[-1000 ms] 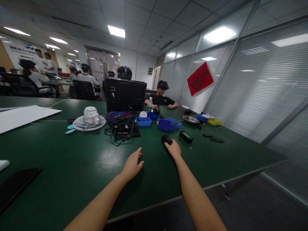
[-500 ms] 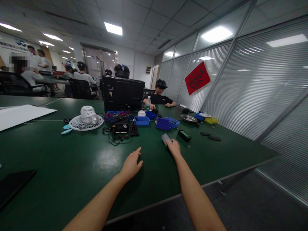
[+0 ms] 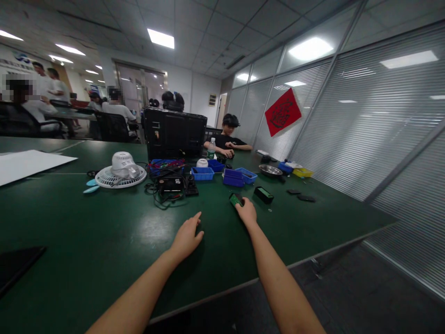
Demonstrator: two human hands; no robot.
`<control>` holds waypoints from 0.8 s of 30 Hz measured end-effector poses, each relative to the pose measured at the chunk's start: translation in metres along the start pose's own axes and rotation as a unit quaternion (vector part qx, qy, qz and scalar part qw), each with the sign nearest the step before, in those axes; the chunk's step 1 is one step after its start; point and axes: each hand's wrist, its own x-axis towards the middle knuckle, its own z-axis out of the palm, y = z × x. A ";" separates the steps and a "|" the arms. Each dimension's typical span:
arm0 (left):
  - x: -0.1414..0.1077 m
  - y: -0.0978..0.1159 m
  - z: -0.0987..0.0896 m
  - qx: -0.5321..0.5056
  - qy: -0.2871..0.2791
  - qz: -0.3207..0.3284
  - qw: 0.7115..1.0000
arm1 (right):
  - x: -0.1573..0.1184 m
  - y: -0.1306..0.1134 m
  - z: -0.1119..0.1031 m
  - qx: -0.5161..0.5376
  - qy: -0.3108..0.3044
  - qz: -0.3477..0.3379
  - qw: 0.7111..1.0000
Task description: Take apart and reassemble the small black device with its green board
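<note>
My right hand (image 3: 247, 213) is closed around a small dark case with a green face (image 3: 235, 199), held low over the table. The fingers hide its near part, so its exact kind is unclear. Just right of it rests a black box with a green top (image 3: 264, 195), apart from my hand. My left hand (image 3: 187, 235) is over the table surface to the left, fingers stretched out and thumb apart, holding nothing. Past my hands sit a blue bin (image 3: 233, 178) and another blue bin (image 3: 202, 174).
A green table (image 3: 114, 250) carries a white fan part (image 3: 121, 172), a black adapter with tangled cables (image 3: 170, 185), a black panel (image 3: 175, 134), a metal bowl (image 3: 270, 170) and a yellow tray (image 3: 302, 173). Across the table sits a person (image 3: 229, 139). A water bottle (image 3: 211, 149) stands nearby.
The case in my right hand showed a grey face before and shows a green one now. My left hand keeps its pose. The whole view has shifted slightly. The person opposite has moved their hands.
</note>
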 end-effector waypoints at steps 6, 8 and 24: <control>0.000 0.000 -0.001 -0.002 0.000 0.000 1.000 | 0.008 0.003 0.007 0.120 -0.039 0.050 0.991; 0.000 0.001 -0.001 -0.003 0.000 0.000 1.000 | 0.008 0.004 0.007 0.127 -0.057 0.052 0.989; 0.000 0.002 0.000 -0.005 -0.003 -0.007 1.000 | -0.029 -0.019 -0.002 -0.222 0.118 -0.268 0.930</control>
